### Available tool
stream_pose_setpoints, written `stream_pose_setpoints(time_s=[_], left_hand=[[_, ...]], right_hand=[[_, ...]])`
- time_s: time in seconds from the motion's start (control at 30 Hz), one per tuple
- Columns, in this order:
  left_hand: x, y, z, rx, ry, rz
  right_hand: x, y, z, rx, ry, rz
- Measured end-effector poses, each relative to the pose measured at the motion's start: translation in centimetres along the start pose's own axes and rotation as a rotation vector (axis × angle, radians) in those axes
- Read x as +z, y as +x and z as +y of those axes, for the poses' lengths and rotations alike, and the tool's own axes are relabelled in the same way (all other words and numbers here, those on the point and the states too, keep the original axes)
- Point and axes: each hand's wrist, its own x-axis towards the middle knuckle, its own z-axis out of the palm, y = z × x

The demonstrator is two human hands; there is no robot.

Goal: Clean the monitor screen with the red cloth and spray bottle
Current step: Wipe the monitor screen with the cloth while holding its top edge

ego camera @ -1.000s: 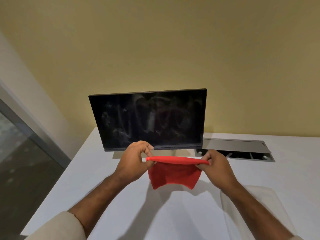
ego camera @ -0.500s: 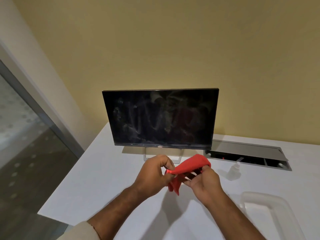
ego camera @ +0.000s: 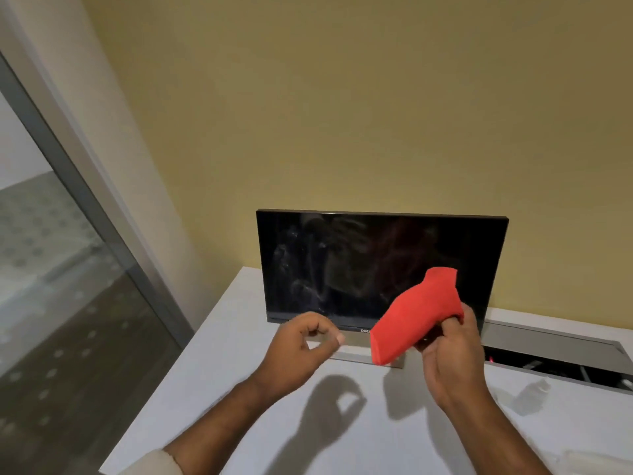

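Note:
The black monitor (ego camera: 342, 269) stands on the white table, its dark screen streaked and smudged. My right hand (ego camera: 452, 361) grips the folded red cloth (ego camera: 411, 323), held up in front of the screen's lower right part; whether the cloth touches the glass I cannot tell. To the left of the cloth, my left hand (ego camera: 301, 351) hovers above the table before the monitor's lower edge, fingers curled with thumb against forefinger and nothing in them. A small pale spray bottle (ego camera: 534, 394), blurred, stands on the table right of my right hand.
A grey cable box (ego camera: 555, 347) with its lid up is set into the table (ego camera: 239, 337) behind the bottle. The rim of a clear plastic tray (ego camera: 582, 457) shows at the bottom right. A glass partition (ego camera: 68, 286) runs along the table's left edge.
My left hand has let go of the red cloth and moved left. My right hand has lifted the folded cloth up in front of the screen. The view has swung left.

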Motion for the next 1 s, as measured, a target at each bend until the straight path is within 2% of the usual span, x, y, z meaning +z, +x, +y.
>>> stream_pose_setpoints(time_s=[0.2, 0.43, 0.63, 0.77, 0.87, 1.0], left_hand=[[-9.1, 5.8, -4.5, -0.067, 0.028, 0.224], [-14.5, 14.4, -7.5, -0.035, 0.022, 0.355], [-15.3, 19.4, -7.6, -0.044, -0.065, 0.267], [-15.1, 20.7, -8.0, -0.065, -0.132, 0.226], [-15.3, 21.2, -8.8, -0.042, -0.157, 0.232], [-15.7, 21.6, -9.1, -0.037, -0.264, 0.159]], right_hand=[[6.6, 2.1, 0.7, -0.298, -0.243, -0.016], [14.0, 5.2, 4.5, -0.469, -0.338, -0.029], [18.1, 7.4, 7.8, -0.633, -0.568, -0.154], [19.3, 9.3, 8.1, -0.889, -0.959, -0.117], [18.9, 10.3, 8.9, -1.092, -1.293, -0.031], [18.0, 11.1, 9.9, -1.278, -1.445, 0.037]])
